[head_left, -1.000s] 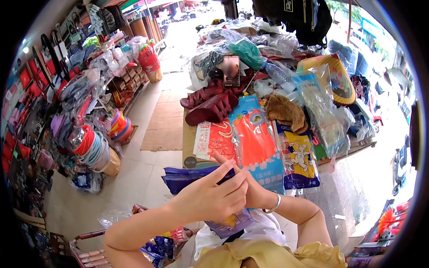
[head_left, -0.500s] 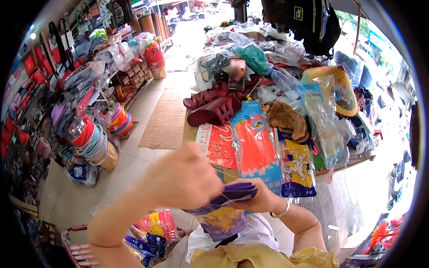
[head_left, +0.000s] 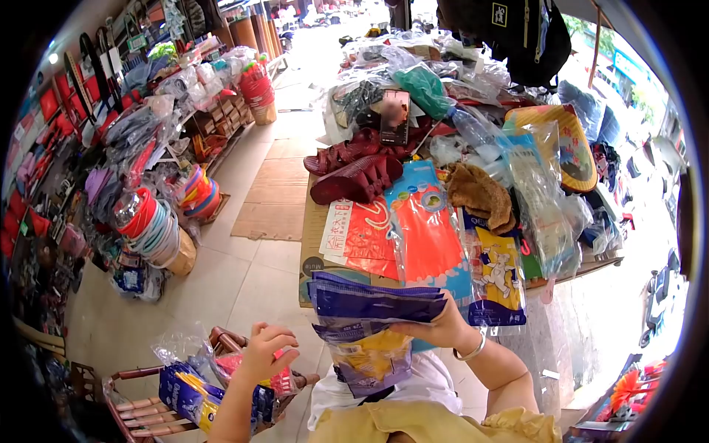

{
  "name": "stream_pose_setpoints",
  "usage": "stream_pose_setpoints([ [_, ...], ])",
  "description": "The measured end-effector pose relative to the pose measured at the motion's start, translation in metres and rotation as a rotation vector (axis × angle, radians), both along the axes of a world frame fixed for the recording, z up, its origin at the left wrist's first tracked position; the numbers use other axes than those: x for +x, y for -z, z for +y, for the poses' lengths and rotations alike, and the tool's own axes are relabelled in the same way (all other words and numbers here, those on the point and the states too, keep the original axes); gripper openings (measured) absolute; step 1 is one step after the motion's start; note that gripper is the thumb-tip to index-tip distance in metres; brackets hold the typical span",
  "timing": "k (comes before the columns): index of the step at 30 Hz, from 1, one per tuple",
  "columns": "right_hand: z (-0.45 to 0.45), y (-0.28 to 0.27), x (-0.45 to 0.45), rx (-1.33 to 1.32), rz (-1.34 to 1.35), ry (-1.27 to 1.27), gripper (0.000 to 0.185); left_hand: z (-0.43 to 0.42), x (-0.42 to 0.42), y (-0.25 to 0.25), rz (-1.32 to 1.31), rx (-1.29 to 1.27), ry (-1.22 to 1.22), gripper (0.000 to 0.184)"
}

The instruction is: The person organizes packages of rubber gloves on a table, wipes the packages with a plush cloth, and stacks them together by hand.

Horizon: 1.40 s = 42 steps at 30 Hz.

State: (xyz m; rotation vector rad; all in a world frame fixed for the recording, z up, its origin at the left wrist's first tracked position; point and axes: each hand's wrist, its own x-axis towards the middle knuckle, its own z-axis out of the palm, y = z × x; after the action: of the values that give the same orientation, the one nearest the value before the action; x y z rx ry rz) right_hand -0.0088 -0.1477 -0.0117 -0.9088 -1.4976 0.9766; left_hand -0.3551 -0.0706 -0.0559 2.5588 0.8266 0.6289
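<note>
My right hand grips the right edge of a stack of purple packets above my lap; yellow contents show through their lower part. My left hand is off the stack, fingers apart and holding nothing, above a bamboo chair. On that chair lie a blue and yellow packet and red packets partly hidden behind my left hand. Beyond the stack, a packet of orange-red gloves and another blue and yellow packet lie on the table.
The table's cardboard edge is just beyond the stack. Dark red sandals, a phone, brown fluffy cloth and a woven fan lie on the table. Stacked basins stand at the left.
My left hand has left the packets and moved down and left toward the chair, its fingers spreading. The stack now stands more upright in my right hand. More of the chair's packets show.
</note>
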Motion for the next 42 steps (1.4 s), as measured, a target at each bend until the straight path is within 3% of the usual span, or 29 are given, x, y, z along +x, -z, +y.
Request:
stream_pose_setpoints([
  [4,-0.001,-0.002,-0.004,-0.014,0.034,0.019,0.034,-0.002,0.001,0.011,-0.081,-0.069,0.016,0.014],
  [7,-0.004,-0.003,-0.004,-0.042,0.055,0.063,0.033,0.012,-0.013,0.006,0.017,0.097,-0.049,0.015],
  [9,-0.004,-0.002,-0.005,-0.092,0.04,0.065,0.034,0.025,-0.025,0.008,-0.334,0.129,-0.274,0.015],
  [10,-0.004,-0.002,-0.006,-0.096,0.039,0.064,0.034,0.026,-0.032,0.014,-0.335,0.126,-0.276,0.015],
  [12,-0.001,-0.002,-0.009,-0.043,0.059,0.076,0.035,0.029,-0.041,0.027,-0.511,-0.13,-0.433,0.03],
  [13,0.001,-0.002,-0.01,-0.044,0.059,0.076,0.035,0.026,-0.032,0.028,-0.511,-0.131,-0.434,0.03],
  [15,0.005,-0.002,-0.014,-0.049,0.039,0.046,0.037,0.009,0.008,0.034,-0.597,-0.364,-0.247,0.047],
  [17,0.008,0.0,-0.023,-0.068,0.053,0.031,0.04,-0.01,0.057,0.036,-0.948,-0.62,-0.14,0.06],
  [21,0.011,0.01,-0.037,-0.133,0.07,0.027,0.052,-0.014,0.089,0.045,-0.94,-0.904,-0.142,0.055],
  [23,0.012,0.024,-0.036,-0.106,0.067,0.012,0.056,-0.007,0.094,0.052,-1.113,-0.973,-0.025,0.047],
  [34,-0.017,0.076,-0.035,-0.378,-0.049,0.004,0.051,-0.015,0.084,0.058,-1.204,-1.037,-0.087,0.045],
  [38,-0.017,0.074,-0.034,-0.238,0.031,0.015,0.049,-0.025,0.087,0.053,-1.098,-1.022,-0.174,0.044],
  [40,-0.014,0.069,-0.037,-0.166,0.179,0.056,0.048,-0.021,0.078,0.079,-1.048,-1.045,-0.142,0.047],
  [42,-0.009,0.075,-0.034,-0.205,0.155,0.046,0.047,-0.025,0.07,0.113,-0.998,-1.069,-0.109,0.051],
])
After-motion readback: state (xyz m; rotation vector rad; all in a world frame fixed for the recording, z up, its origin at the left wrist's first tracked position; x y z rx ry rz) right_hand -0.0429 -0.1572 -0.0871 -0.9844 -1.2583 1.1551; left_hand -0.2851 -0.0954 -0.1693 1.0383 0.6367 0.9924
